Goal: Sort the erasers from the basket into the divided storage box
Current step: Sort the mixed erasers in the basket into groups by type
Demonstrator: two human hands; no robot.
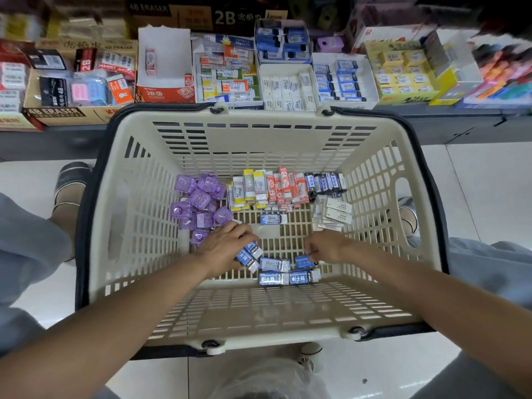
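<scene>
A cream plastic basket (259,139) stands on the floor in front of me, with erasers sorted in groups on its bottom. My left hand (227,246) grips several blue-and-white erasers (250,254) near the basket's middle. My right hand (322,246) pinches one blue eraser (304,262). More blue erasers (288,276) lie just below both hands. Purple cube erasers (198,203) are piled at the left, yellow (247,191), red (285,188) and dark blue (325,182) ones stand in a row at the back, white ones (334,211) at the right. The divided storage boxes (288,87) sit on the shelf beyond.
The low shelf behind the basket is packed with eraser cartons: a nearly empty white-and-red box (164,64), mixed boxes, a blue stack (283,43), yellow ones (403,73). A person's knees and slippered feet (70,185) flank the basket on the white tiled floor.
</scene>
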